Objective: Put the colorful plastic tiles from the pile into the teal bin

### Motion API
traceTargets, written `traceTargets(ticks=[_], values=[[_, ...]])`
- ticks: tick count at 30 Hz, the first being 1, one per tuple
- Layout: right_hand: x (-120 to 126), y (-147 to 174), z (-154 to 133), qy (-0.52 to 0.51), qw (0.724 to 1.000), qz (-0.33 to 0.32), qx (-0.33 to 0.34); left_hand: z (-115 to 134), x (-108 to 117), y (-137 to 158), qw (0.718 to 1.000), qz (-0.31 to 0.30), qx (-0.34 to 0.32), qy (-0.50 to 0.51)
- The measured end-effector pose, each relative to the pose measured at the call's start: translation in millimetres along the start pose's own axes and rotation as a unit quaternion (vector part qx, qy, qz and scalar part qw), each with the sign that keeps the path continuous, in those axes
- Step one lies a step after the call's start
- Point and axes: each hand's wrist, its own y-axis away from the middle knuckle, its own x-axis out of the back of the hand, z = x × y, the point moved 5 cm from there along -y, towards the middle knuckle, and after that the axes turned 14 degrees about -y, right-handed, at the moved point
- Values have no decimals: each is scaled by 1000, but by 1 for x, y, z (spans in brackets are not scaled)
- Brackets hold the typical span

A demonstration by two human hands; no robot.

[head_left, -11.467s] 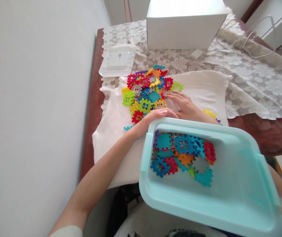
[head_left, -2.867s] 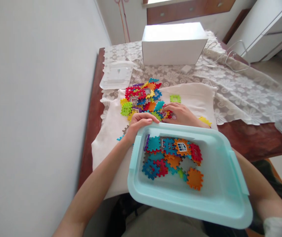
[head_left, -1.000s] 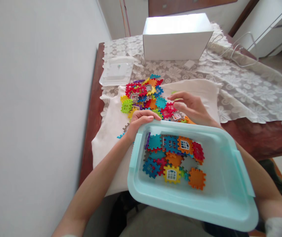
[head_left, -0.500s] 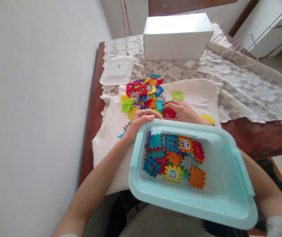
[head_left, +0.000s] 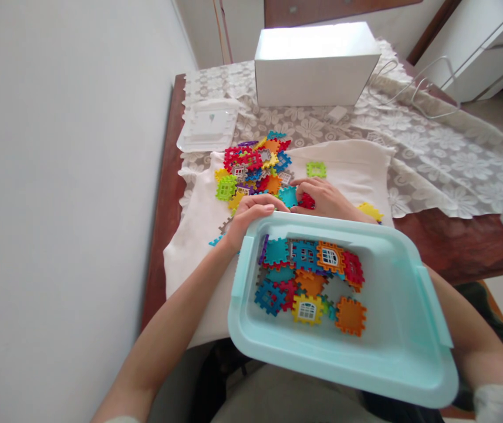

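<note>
A tub (head_left: pixel 409 329) sits nearest the viewer, holding loose tiles (head_left: pixel 310 279). Behind it, on a cloth (head_left: pixel 198 235) spread over the worktop (head_left: pixel 453 247), lies a tile heap (head_left: pixel 255 167). A lid (head_left: pixel 209 124) lies behind-left of the heap; a box (head_left: pixel 317 61) stands farthest back.

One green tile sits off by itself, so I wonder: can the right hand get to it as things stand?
Probably yes. The right hand rests on the cloth just short of the green tile, with only bare cloth between them.
</note>
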Motion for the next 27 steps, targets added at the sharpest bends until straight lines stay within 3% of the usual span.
traceTargets(ticks=[6, 10, 20, 27], values=[[-1, 0, 2, 23, 999, -27, -4, 5, -1, 0, 1000, 2, -6, -4], [0, 2, 6, 32, 999, -6, -26, 2, -2, 0, 1000, 2, 8, 8], [-3, 2, 4, 29, 998, -52, 21, 0, -1, -2, 1000, 4, 24, 18], [-2, 0, -4, 31, 999, -28, 18, 3, -2, -1, 1000, -2, 18, 15]])
